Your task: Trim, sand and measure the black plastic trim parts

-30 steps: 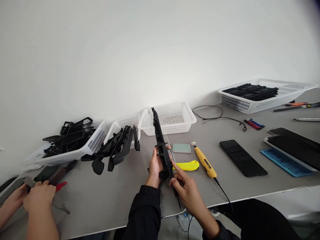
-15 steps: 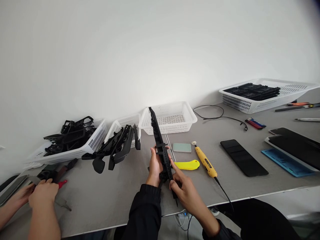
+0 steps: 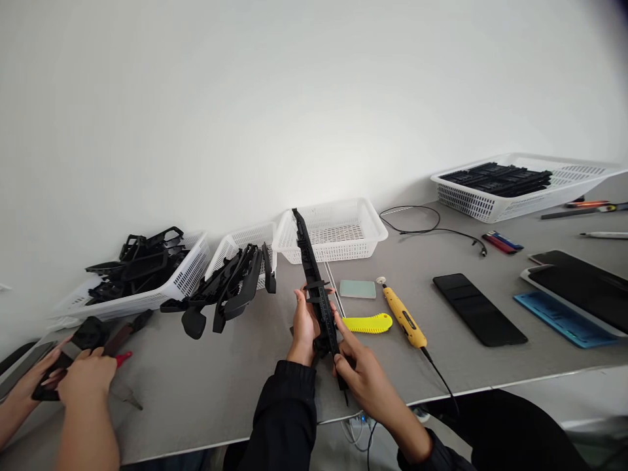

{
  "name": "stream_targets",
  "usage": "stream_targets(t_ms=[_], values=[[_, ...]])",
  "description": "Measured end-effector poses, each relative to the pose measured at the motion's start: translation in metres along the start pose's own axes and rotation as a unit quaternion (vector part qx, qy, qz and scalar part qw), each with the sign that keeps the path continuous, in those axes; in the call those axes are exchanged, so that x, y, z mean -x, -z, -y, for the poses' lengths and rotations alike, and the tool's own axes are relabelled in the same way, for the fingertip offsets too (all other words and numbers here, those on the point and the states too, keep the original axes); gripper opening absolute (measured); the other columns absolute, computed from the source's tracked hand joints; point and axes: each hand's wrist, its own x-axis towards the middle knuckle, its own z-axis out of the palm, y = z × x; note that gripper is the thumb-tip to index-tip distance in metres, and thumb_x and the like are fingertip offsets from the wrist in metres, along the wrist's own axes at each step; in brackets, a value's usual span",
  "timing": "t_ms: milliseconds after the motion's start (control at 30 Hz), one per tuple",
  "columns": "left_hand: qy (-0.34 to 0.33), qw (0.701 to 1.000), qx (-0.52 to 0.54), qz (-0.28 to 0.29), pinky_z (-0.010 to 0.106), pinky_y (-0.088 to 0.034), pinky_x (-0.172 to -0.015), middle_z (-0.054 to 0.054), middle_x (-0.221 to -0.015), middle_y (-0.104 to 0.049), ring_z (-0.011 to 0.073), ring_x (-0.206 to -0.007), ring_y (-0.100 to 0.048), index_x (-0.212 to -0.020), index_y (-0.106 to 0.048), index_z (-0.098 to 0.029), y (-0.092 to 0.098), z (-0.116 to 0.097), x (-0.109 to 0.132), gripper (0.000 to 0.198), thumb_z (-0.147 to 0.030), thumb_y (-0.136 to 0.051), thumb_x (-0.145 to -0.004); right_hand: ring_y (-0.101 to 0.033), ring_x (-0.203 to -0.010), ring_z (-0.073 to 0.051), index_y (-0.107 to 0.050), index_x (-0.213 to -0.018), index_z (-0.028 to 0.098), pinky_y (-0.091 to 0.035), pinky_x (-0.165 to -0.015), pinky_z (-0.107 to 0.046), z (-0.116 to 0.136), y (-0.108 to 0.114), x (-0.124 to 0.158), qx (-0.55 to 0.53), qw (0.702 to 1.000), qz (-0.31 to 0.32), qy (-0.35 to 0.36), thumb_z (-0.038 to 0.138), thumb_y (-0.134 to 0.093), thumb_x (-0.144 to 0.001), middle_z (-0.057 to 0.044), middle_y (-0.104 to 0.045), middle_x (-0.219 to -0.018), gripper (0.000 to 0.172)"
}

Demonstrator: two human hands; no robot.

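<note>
My left hand (image 3: 304, 330) is wrapped round a long black plastic part (image 3: 305, 248), which slants up and away over the table. A black caliper (image 3: 328, 324) lies along the lower end of this part, its jaws at the part's middle. Whether the jaws touch it I cannot tell. My right hand (image 3: 360, 369) grips the caliper's beam, with the index finger stretched along it. Just beyond that hand is a yellow-handled cutter (image 3: 367, 323). A pale green rectangular block (image 3: 358, 289) lies behind it, and a yellow rotary tool (image 3: 405, 318) with a cord rests to the right.
An open white basket (image 3: 333, 252) stands ahead. Baskets (image 3: 191, 281) of black parts stand left, another (image 3: 466, 199) back right. Phones (image 3: 478, 307) and a blue tray (image 3: 564, 320) lie right. At far left a co-worker's hands (image 3: 88, 379) handle a black part.
My hands, the black part and the caliper have hardly moved. At far left the co-worker's hands have shifted, and a black part now shows between them.
</note>
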Motion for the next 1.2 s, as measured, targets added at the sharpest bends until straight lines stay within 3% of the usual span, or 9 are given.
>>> stream_targets(t_ms=[367,600,1200], values=[[-0.002,1.000,0.009,0.007,0.032,-0.054,-0.058,0.012,-0.095,-0.077,0.0205,-0.065,-0.068,-0.131,-0.067,-0.019,-0.0029,-0.0010,-0.0005,0.075,-0.081,-0.058,-0.090,-0.044,-0.063,-0.015,-0.028,-0.168,0.017,-0.039,-0.064,-0.027,-0.0013,0.0000,0.0019,-0.022,0.999,-0.023,0.000,0.021,-0.048,-0.096,0.007,-0.052,-0.069,0.076],[-0.034,0.999,0.010,0.020,0.027,-0.047,-0.046,0.010,-0.097,-0.078,0.0185,-0.059,-0.066,-0.132,-0.063,-0.022,-0.0075,-0.0021,-0.0015,0.069,-0.077,-0.063,-0.090,-0.048,-0.063,-0.015,-0.045,-0.148,0.015,-0.039,-0.065,-0.028,-0.0036,-0.0001,0.0015,-0.037,0.998,-0.041,-0.021,0.023,-0.050,-0.093,0.007,-0.055,-0.068,0.056],[-0.048,0.998,0.014,0.033,0.027,-0.050,-0.050,0.011,-0.097,-0.078,0.0193,-0.061,-0.068,-0.121,-0.067,-0.020,-0.0040,-0.0044,-0.0025,0.059,-0.072,-0.060,-0.095,-0.051,-0.064,-0.016,-0.048,-0.153,0.016,-0.042,-0.067,-0.027,0.0006,0.0027,0.0015,-0.029,0.999,-0.030,-0.005,0.025,-0.049,-0.096,0.005,-0.061,-0.068,0.058]])
